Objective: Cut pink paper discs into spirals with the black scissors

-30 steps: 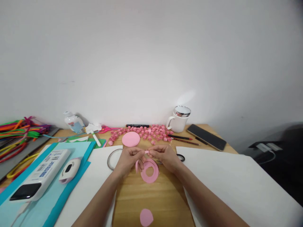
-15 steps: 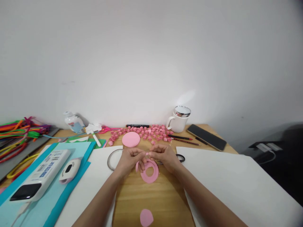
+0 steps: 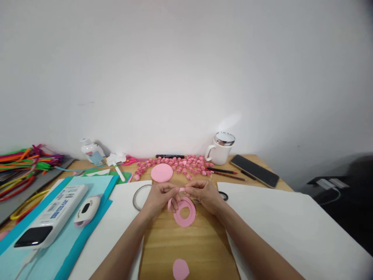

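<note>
A pink paper strip (image 3: pixel 182 189) is pinched between the fingertips of my left hand (image 3: pixel 163 196) and my right hand (image 3: pixel 203 193). It curls down beside my left fingers into a spiral-cut pink paper ring (image 3: pixel 184 222), which hangs or lies just below the hands. Whether the ring touches the table I cannot tell. Partly under my right hand lies a pair of scissors with a black handle (image 3: pixel 223 195). Close to my left wrist is a thin metal ring (image 3: pixel 134 198). Beyond the hands lie a pink paper disc (image 3: pixel 162 172) and many small rolled pink paper pieces (image 3: pixel 190 161).
A white mug (image 3: pixel 220 149) and a phone (image 3: pixel 255 171) stand and lie at the back right. White sheets (image 3: pixel 276 217) flank the wooden table (image 3: pixel 190 249). A power bank (image 3: pixel 52 217) rests on blue paper at left. Pink scrap (image 3: pixel 180 269) lies in front.
The fingertips have moved slightly apart, and a little more of the pink strip shows between them. Otherwise the view has only shifted slightly.
</note>
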### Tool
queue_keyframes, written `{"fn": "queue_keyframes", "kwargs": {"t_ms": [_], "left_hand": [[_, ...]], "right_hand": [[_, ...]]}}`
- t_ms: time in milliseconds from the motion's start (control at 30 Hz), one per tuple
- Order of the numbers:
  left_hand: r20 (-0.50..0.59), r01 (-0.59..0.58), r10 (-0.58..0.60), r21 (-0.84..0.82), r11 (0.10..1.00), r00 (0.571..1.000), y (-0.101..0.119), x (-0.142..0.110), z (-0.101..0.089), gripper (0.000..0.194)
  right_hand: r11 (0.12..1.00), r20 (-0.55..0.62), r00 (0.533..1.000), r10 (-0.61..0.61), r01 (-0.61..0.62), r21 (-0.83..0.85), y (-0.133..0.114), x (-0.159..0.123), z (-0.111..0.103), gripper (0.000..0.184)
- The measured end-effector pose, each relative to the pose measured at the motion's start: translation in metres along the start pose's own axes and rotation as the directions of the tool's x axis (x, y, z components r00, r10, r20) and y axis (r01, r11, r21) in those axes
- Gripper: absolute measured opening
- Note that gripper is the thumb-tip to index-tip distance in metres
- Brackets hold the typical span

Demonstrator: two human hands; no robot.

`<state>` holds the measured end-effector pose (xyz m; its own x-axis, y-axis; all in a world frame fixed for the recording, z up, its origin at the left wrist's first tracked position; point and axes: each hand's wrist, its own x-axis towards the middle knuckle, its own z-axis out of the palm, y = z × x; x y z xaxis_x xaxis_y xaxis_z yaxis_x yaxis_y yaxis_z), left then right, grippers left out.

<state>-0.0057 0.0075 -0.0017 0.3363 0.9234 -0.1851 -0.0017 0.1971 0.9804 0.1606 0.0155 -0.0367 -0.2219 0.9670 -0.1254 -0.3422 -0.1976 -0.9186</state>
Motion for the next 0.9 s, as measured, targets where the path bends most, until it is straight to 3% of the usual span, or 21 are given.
{"fn": "queue_keyframes", "kwargs": {"t_ms": [233,700,900], "left_hand": [[-0.020,-0.011,0.012,0.025,1.000,1.000,-0.0012,0.0010,-0.0009,0.029],[0.030,-0.030,0.029,0.038,0.999,0.999,-0.0045,0.0024,-0.0036,0.030],[0.027,-0.026,0.025,0.049,0.998,0.999,-0.0040,0.0017,-0.0029,0.030]], "right_hand": [[0.999,0.045,0.999,0.031,-0.032,0.023,0.0012,0.0019,-0.0031,0.022],[0.999,0.009,0.999,-0.040,0.040,-0.025,-0.0032,-0.0018,-0.0007,0.022],[1.000,-0.039,0.999,-0.009,0.009,-0.011,-0.0045,-0.0022,0.0013,0.020]]}}
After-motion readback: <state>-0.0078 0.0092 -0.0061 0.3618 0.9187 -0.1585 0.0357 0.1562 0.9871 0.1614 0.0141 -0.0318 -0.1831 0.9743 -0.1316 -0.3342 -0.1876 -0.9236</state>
